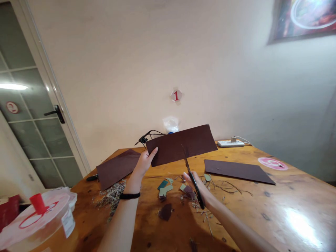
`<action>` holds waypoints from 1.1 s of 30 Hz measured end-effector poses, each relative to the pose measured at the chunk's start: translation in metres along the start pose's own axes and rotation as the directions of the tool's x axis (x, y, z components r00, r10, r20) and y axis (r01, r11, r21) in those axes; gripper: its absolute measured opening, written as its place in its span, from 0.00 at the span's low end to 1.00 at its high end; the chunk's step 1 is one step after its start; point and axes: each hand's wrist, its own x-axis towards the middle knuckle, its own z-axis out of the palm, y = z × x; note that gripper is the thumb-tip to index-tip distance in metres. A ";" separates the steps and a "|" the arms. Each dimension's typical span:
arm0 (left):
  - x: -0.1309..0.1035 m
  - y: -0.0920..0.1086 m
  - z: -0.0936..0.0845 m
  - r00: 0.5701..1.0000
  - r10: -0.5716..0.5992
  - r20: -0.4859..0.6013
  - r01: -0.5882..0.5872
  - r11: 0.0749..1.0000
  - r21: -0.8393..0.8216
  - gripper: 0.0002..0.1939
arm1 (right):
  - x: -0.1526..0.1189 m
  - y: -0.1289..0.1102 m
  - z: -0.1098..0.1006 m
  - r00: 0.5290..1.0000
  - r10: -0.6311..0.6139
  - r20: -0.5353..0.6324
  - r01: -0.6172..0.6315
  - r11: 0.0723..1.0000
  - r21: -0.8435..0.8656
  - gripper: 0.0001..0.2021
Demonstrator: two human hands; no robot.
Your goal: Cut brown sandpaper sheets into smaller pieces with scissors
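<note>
My left hand [146,161] grips the lower left corner of a dark brown sheet of card [183,141], thumb on its front face. The sheet is held up above the table, slightly tilted. In my right hand [195,180] is a pair of black-handled scissors [193,178], its blades pointing up at the sheet's lower edge and overlapping its front face. Whether the blades have cut into it I cannot tell. Below my hands lie small green and brown scraps [166,189], with a brown scrap [165,212] nearer me.
Brown sheets lie on the wooden table, a left sheet [118,169] and a right sheet [238,171]. Dried plant bits [115,197] are heaped at left, thin twigs [231,187] at right. A white power strip [231,144] sits by the wall; a lidded tub [39,224] stands front left.
</note>
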 end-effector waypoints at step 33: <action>-0.001 -0.002 0.001 0.994 -0.078 0.075 0.089 0.985 -0.149 0.33 | -0.002 0.005 -0.002 0.999 -0.034 -0.002 0.033 0.988 -0.153 0.27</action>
